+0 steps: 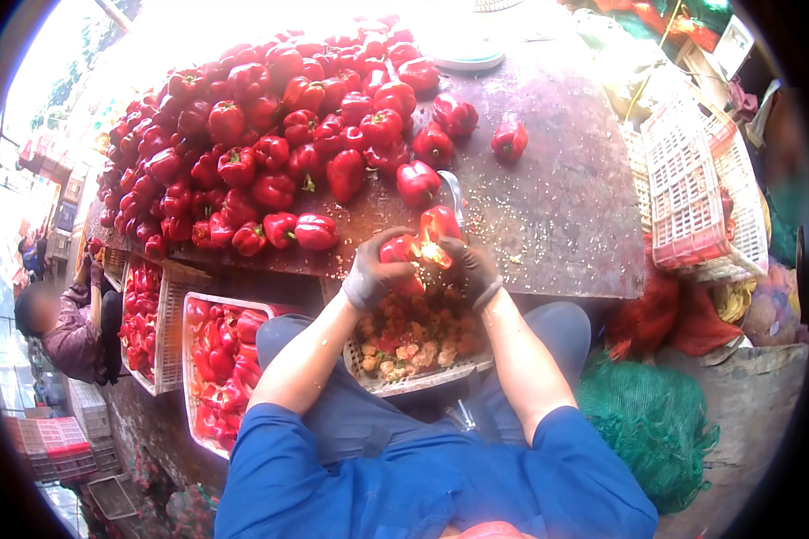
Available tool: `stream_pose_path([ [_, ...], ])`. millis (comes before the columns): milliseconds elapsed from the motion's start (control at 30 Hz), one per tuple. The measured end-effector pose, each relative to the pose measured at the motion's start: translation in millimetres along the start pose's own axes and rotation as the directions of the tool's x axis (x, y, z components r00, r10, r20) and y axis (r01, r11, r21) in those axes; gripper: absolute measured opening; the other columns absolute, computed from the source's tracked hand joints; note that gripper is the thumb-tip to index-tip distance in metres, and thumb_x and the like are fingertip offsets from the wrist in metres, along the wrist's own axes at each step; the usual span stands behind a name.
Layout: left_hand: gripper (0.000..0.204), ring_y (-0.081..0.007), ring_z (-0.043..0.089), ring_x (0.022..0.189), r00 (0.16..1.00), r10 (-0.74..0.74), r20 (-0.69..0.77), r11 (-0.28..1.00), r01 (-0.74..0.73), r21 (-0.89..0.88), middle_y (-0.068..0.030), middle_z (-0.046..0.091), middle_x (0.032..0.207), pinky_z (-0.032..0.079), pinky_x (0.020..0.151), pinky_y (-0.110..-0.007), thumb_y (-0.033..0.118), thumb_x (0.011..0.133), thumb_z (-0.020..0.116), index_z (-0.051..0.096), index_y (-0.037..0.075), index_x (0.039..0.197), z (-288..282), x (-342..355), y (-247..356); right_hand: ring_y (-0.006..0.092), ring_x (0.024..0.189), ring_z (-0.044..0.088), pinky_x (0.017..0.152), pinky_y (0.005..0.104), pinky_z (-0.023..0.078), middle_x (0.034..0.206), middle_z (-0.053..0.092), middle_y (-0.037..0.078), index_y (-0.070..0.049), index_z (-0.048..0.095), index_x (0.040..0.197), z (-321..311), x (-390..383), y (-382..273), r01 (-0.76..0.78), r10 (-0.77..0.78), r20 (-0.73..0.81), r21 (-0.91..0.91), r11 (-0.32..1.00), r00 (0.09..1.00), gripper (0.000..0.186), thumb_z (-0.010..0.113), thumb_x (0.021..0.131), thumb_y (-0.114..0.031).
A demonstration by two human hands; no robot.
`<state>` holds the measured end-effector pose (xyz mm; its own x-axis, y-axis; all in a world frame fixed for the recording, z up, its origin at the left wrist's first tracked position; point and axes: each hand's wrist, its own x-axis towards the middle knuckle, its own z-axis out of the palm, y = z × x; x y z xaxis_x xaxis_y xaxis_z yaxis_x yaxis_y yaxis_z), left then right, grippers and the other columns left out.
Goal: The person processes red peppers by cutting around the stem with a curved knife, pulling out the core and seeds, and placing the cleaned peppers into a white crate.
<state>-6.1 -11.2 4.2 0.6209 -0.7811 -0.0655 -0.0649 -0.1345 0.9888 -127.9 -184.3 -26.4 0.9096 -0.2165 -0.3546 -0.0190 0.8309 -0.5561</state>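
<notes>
A broken red pepper (pixel 440 223) was up over the near edge of the table (pixel 575 207), above a basket (pixel 394 391) of pepper cores (pixel 413 346). The left hand (pixel 375 272), in a gray glove, had its fingers squeezed around the left part. The right hand (pixel 473 272), gloved too, had its fingers pressed on the right part. Past them, a big pile of whole red peppers (pixel 270 162) sat on the table. A white crate (pixel 188 359) of red pepper pieces (pixel 220 359) stood to the left.

Piled red peppers (pixel 270 148) and crates (pixel 683 184) show a produce workshop
</notes>
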Motion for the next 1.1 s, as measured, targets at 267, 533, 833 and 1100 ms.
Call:
stream_pose_path([
  [267,0.072,-0.0376,0.064,0.119,0.969,0.239,0.067,0.858,-0.243,0.453,-0.0216,0.065,0.127,0.051,0.101,-0.042,0.016,0.069,0.079,0.056,0.003,0.136,11,-2,-12,0.0215,0.092,0.07,0.075,0.0351,0.064,0.111,0.068,0.011,0.001,0.06,0.123,17,2,-7,0.09,-0.17,-0.222,-0.328,0.94,0.96,0.05,0.084,0.083,-0.016],
  [533,0.077,-0.0206,0.065,0.112,0.996,-0.08,-0.035,0.997,0.08,-0.003,-0.0137,0.067,0.125,0.054,0.098,-0.036,0.013,0.074,0.076,0.049,0.002,0.146,8,7,-5,0.0232,0.094,0.07,0.082,0.0359,0.058,0.107,0.071,0.013,-0.001,0.061,0.126,-8,14,7,0.205,-0.338,-0.128,-0.583,0.786,0.932,0.059,0.079,0.071,-0.012],
  [833,0.046,-0.0158,0.069,0.101,0.983,-0.18,-0.026,0.98,0.177,-0.091,-0.0103,0.073,0.113,0.057,0.091,-0.033,0.015,0.084,0.07,0.067,0.0,0.127,-2,9,-14,0.0346,0.122,0.061,0.103,0.04,0.049,0.126,0.063,0.025,-0.007,0.056,0.139,-12,15,7,0.089,-0.324,-0.059,-0.901,0.424,0.944,0.078,0.08,0.066,-0.023],
  [1100,0.043,-0.0215,0.072,0.093,0.924,-0.378,-0.052,0.759,0.277,-0.589,-0.0141,0.074,0.107,0.06,0.083,-0.034,-0.002,0.082,0.054,0.068,-0.004,0.123,-1,13,-20,0.0219,0.097,0.068,0.085,0.0341,0.059,0.115,0.067,0.011,-0.001,0.049,0.141,24,-9,-4,-0.002,-0.006,-0.027,-0.305,0.952,1.0,0.072,0.076,0.075,-0.002],
])
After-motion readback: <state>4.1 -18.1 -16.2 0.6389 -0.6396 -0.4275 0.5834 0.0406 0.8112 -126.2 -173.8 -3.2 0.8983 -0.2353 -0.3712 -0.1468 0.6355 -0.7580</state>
